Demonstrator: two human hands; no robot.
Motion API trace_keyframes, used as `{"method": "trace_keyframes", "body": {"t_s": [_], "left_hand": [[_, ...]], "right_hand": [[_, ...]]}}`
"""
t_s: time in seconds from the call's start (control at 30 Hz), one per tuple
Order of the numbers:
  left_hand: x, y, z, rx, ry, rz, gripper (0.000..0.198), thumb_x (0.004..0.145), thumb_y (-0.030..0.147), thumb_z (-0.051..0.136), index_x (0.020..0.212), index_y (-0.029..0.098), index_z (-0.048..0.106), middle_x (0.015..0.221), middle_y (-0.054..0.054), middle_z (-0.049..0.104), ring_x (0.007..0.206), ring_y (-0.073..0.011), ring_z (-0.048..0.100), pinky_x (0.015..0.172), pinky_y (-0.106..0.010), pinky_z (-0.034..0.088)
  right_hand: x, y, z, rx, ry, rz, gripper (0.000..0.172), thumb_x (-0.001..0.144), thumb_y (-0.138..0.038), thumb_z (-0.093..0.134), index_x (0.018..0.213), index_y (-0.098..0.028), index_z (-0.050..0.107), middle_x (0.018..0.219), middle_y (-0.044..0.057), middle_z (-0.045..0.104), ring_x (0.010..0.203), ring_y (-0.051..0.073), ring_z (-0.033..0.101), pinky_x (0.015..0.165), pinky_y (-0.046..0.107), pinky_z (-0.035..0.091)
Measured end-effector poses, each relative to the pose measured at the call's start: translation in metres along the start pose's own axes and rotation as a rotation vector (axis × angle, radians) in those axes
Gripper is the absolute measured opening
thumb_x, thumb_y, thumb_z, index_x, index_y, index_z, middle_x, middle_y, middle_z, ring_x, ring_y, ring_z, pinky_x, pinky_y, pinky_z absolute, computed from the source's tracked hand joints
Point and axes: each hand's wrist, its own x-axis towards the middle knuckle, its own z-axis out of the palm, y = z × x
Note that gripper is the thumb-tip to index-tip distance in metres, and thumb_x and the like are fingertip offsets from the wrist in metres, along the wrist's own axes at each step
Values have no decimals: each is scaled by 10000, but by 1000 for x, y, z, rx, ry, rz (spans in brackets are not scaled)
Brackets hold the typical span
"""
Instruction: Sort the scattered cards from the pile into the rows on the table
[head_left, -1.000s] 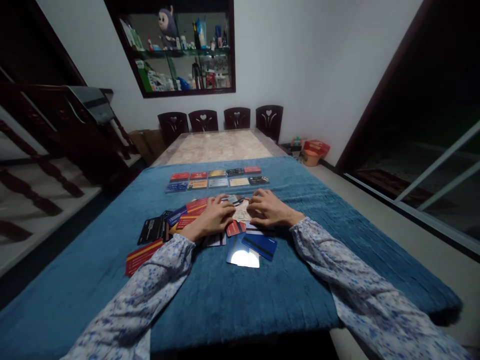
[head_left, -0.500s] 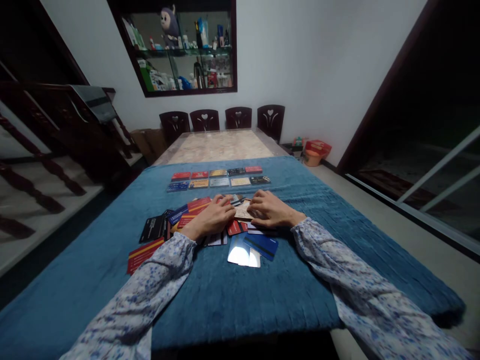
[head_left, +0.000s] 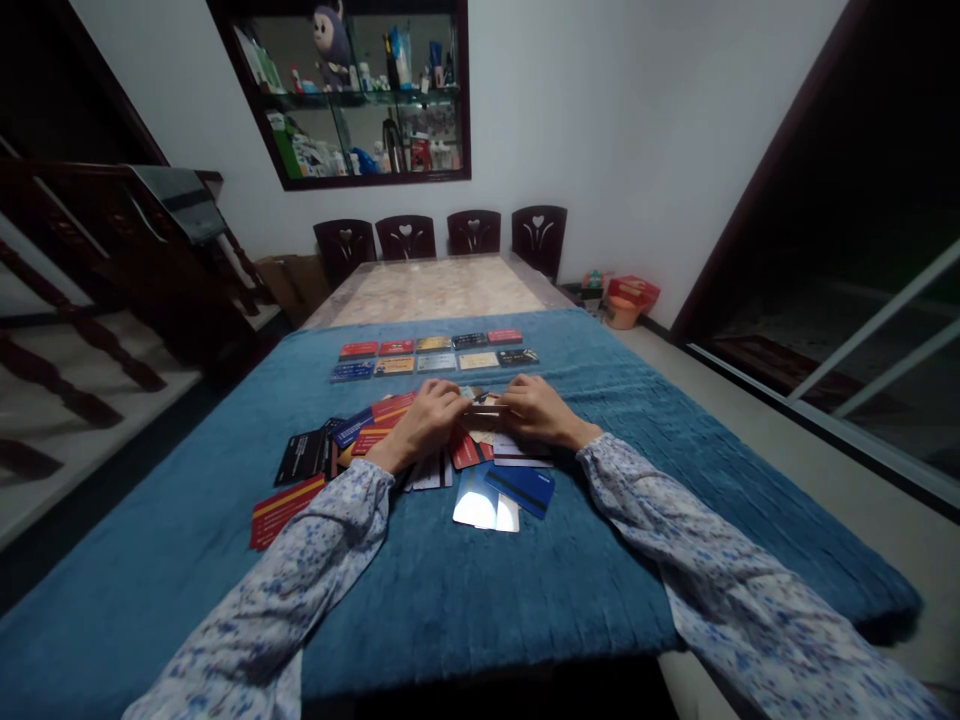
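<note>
My left hand (head_left: 427, 420) and my right hand (head_left: 541, 412) face each other over a loose pile of plastic cards. Between them they pinch the ends of some cards (head_left: 487, 408), seen nearly edge-on as a thin pale line, so their number is hard to tell. Beneath lie a red card (head_left: 471, 450), white cards with a dark stripe and a blue card (head_left: 523, 488). A shiny pale card (head_left: 474, 498) reflects the light nearer me. Left of my left hand spread red cards (head_left: 285, 508), a black card (head_left: 301, 456) and dark blue ones, partly covered by my forearm.
Two rows of cards (head_left: 436, 362) lie neatly farther back on the blue cloth (head_left: 487, 610). Beyond the cloth the marble tabletop (head_left: 442, 285) shows, with several dark chairs (head_left: 405, 238) at its far end. A stair railing stands at left.
My fingers have closed on the cards, which have tipped from lying flat to nearly edge-on. Both hands stay over the pile, and the view has shifted slightly.
</note>
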Motion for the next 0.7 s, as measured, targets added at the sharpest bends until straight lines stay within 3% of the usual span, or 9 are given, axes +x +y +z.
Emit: {"method": "trace_keyframes", "body": {"t_s": [0.37, 0.7], "left_hand": [[3, -6, 10, -72, 80, -97, 351, 923, 83, 414, 1128, 166, 686, 970, -117, 739, 1059, -253, 590, 927, -443, 450], [1, -4, 9, -98, 122, -142, 304, 953, 110, 436, 1101, 166, 695, 1027, -125, 728, 1040, -245, 602, 905, -408, 455]], "right_hand": [[1, 3, 5, 16, -8, 104, 115, 880, -205, 612, 838, -191, 718, 792, 56, 704, 835, 205, 530, 751, 311, 352], [3, -1, -2, 97, 151, 106, 185, 925, -253, 548, 846, -189, 703, 839, 90, 698, 850, 228, 532, 765, 345, 390]]}}
